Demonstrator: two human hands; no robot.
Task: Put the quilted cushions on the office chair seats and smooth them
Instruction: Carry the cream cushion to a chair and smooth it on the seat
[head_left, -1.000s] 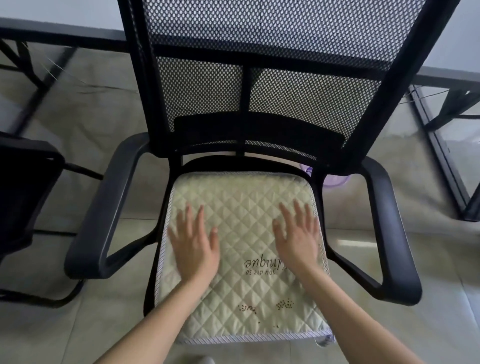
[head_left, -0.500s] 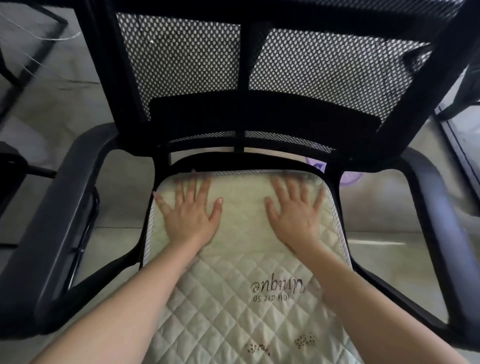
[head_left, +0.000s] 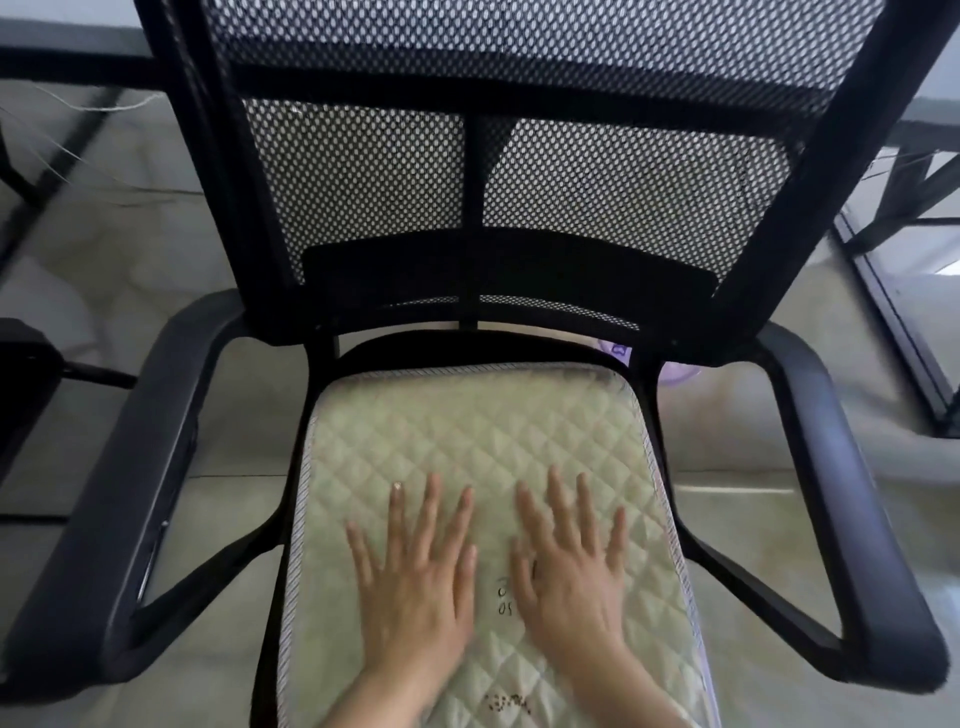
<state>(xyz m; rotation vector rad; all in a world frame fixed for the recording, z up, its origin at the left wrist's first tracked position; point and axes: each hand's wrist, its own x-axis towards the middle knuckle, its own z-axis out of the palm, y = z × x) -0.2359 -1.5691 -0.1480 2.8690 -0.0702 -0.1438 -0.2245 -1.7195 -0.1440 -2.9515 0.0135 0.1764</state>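
A pale green quilted cushion with a striped border lies flat on the seat of a black mesh-backed office chair. It fills the seat between the two armrests. My left hand rests palm down on the cushion's middle, fingers spread. My right hand lies flat beside it, close to the left hand, also with fingers spread. Both hands cover most of the printed lettering on the cushion. Neither hand holds anything.
The chair's left armrest and right armrest flank the seat. Part of a second black chair shows at the left edge. A purple object lies on the floor behind the seat. Black table legs stand at the right.
Both hands slid back from the cushion's far edge toward me along the cushion and came closer together at its middle.
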